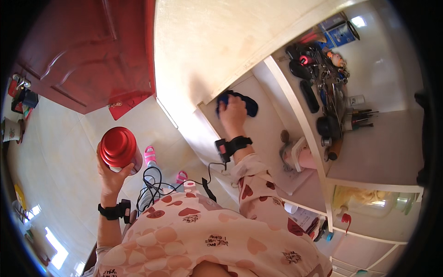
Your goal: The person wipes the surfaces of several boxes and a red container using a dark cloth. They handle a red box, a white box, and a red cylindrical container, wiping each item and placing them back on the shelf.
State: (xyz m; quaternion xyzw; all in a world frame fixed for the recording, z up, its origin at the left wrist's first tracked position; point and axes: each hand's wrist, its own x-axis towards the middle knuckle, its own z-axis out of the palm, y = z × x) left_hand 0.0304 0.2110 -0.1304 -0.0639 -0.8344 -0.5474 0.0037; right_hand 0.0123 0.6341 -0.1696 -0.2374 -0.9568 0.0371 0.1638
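My left hand [116,175] holds a large red-lidded container [119,147], perhaps a thermos, out over the tiled floor at the left. My right hand [234,112] rests on a dark blue cloth [249,104] on the lower cabinet shelf [266,121]; its fingers look bent over the cloth, and their undersides are hidden. Black straps with small devices circle both wrists, and a black cable [152,183] hangs in loops between them.
A red door [90,52] stands at the upper left. The shelf at right [367,149] holds keys, brushes [363,117] and blue tins [341,34]. A pink container [304,157] lies on the lower shelf. A potted item [12,130] stands at far left.
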